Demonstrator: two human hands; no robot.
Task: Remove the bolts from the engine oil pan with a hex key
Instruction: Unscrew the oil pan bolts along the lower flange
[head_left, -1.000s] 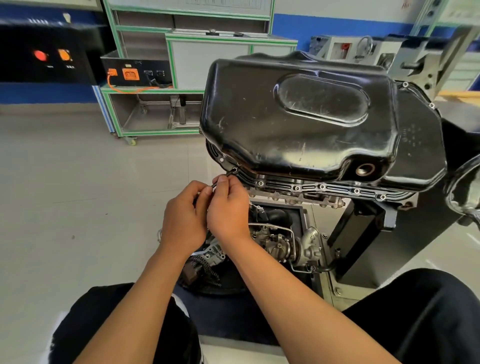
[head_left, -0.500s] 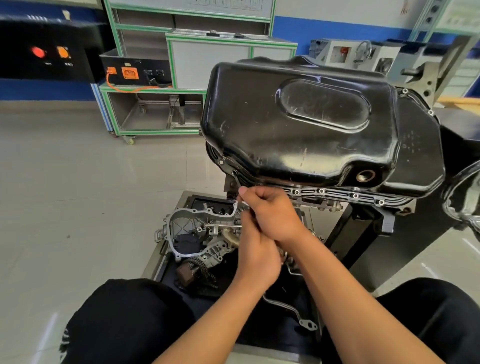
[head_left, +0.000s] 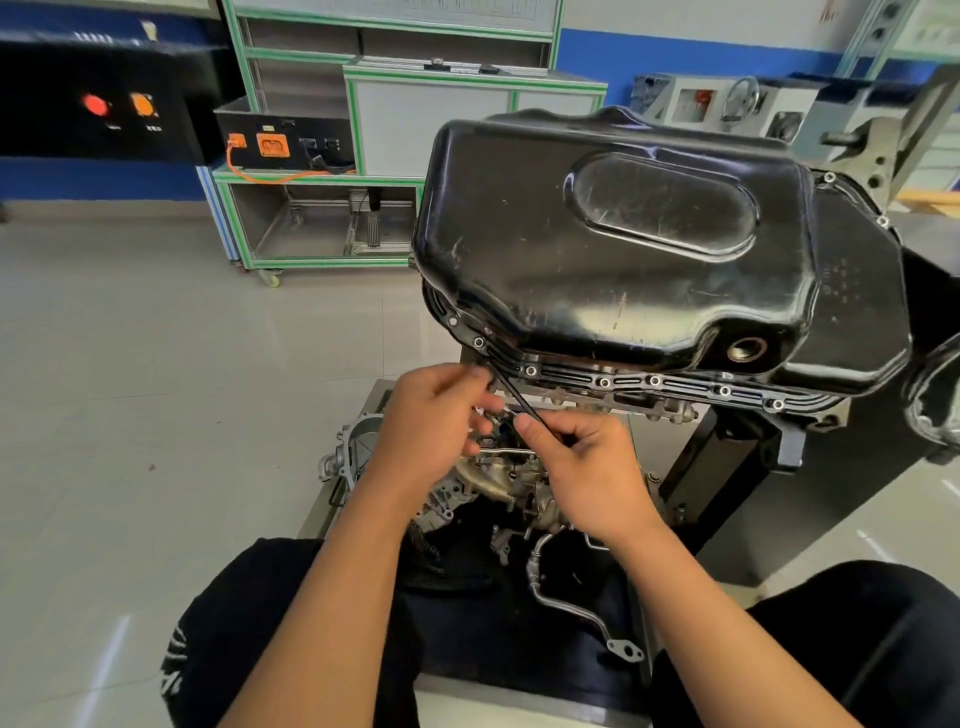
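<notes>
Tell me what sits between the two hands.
The black hex key bridges them in the head view: left hand at its upper end, right hand gripping its lower end.

Hex key only shows its middle stretch: the top end is tucked behind the left hand, the bottom end buried in the right hand, so no telling if the tip sits in a bolt. The oil pan hides its own far flange. The hands cover a chunk of the engine parts below. Labels on the black panel are too tiny to read, and a curved dark thing gets chopped by the right edge.
</notes>
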